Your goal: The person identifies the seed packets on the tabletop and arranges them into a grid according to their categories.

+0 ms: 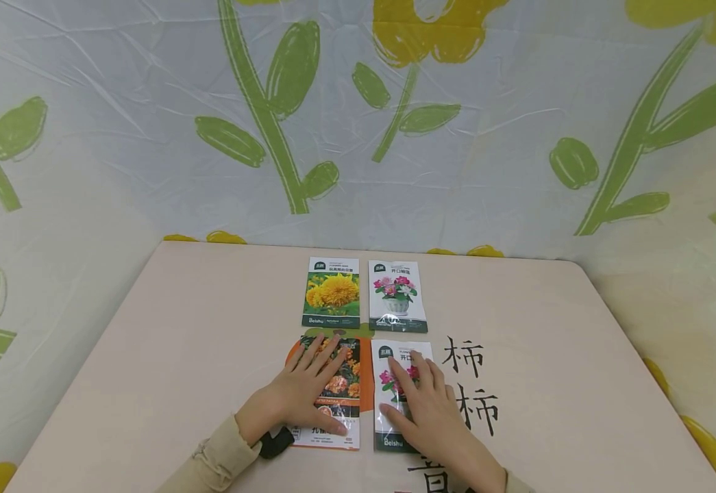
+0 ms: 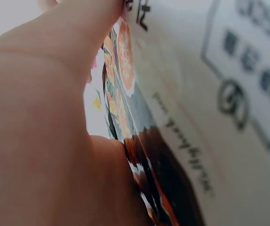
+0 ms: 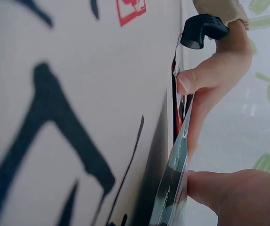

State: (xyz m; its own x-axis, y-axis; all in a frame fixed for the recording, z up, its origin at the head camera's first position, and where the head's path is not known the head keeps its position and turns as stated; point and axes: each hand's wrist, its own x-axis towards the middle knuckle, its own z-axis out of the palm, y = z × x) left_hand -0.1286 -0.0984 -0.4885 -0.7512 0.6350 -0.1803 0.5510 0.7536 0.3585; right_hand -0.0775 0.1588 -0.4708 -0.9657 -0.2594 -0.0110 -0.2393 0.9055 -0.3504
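Observation:
Four seed packets lie in two rows on the table, so several are close to my hands. My left hand (image 1: 299,394) rests with spread, straight fingers on an orange-flower seed packet (image 1: 348,404) at the front left. On the front right packet with pink potted flowers (image 1: 388,428), my right hand (image 1: 428,411) lies with fingers extended, covering much of its picture. Behind the left hand is a yellow-flower seed packet (image 1: 333,291). Beside that lies another pink-flower seed packet (image 1: 397,294). The right wrist view shows the right thumb (image 3: 205,186) touching the packet's edge.
The pale table (image 1: 179,363) carries printed black characters (image 1: 477,411) to the right of the packets. Behind it hangs a white cloth (image 1: 487,178) with yellow flowers and green leaves. A black wrist device (image 1: 276,443) sits at the left wrist.

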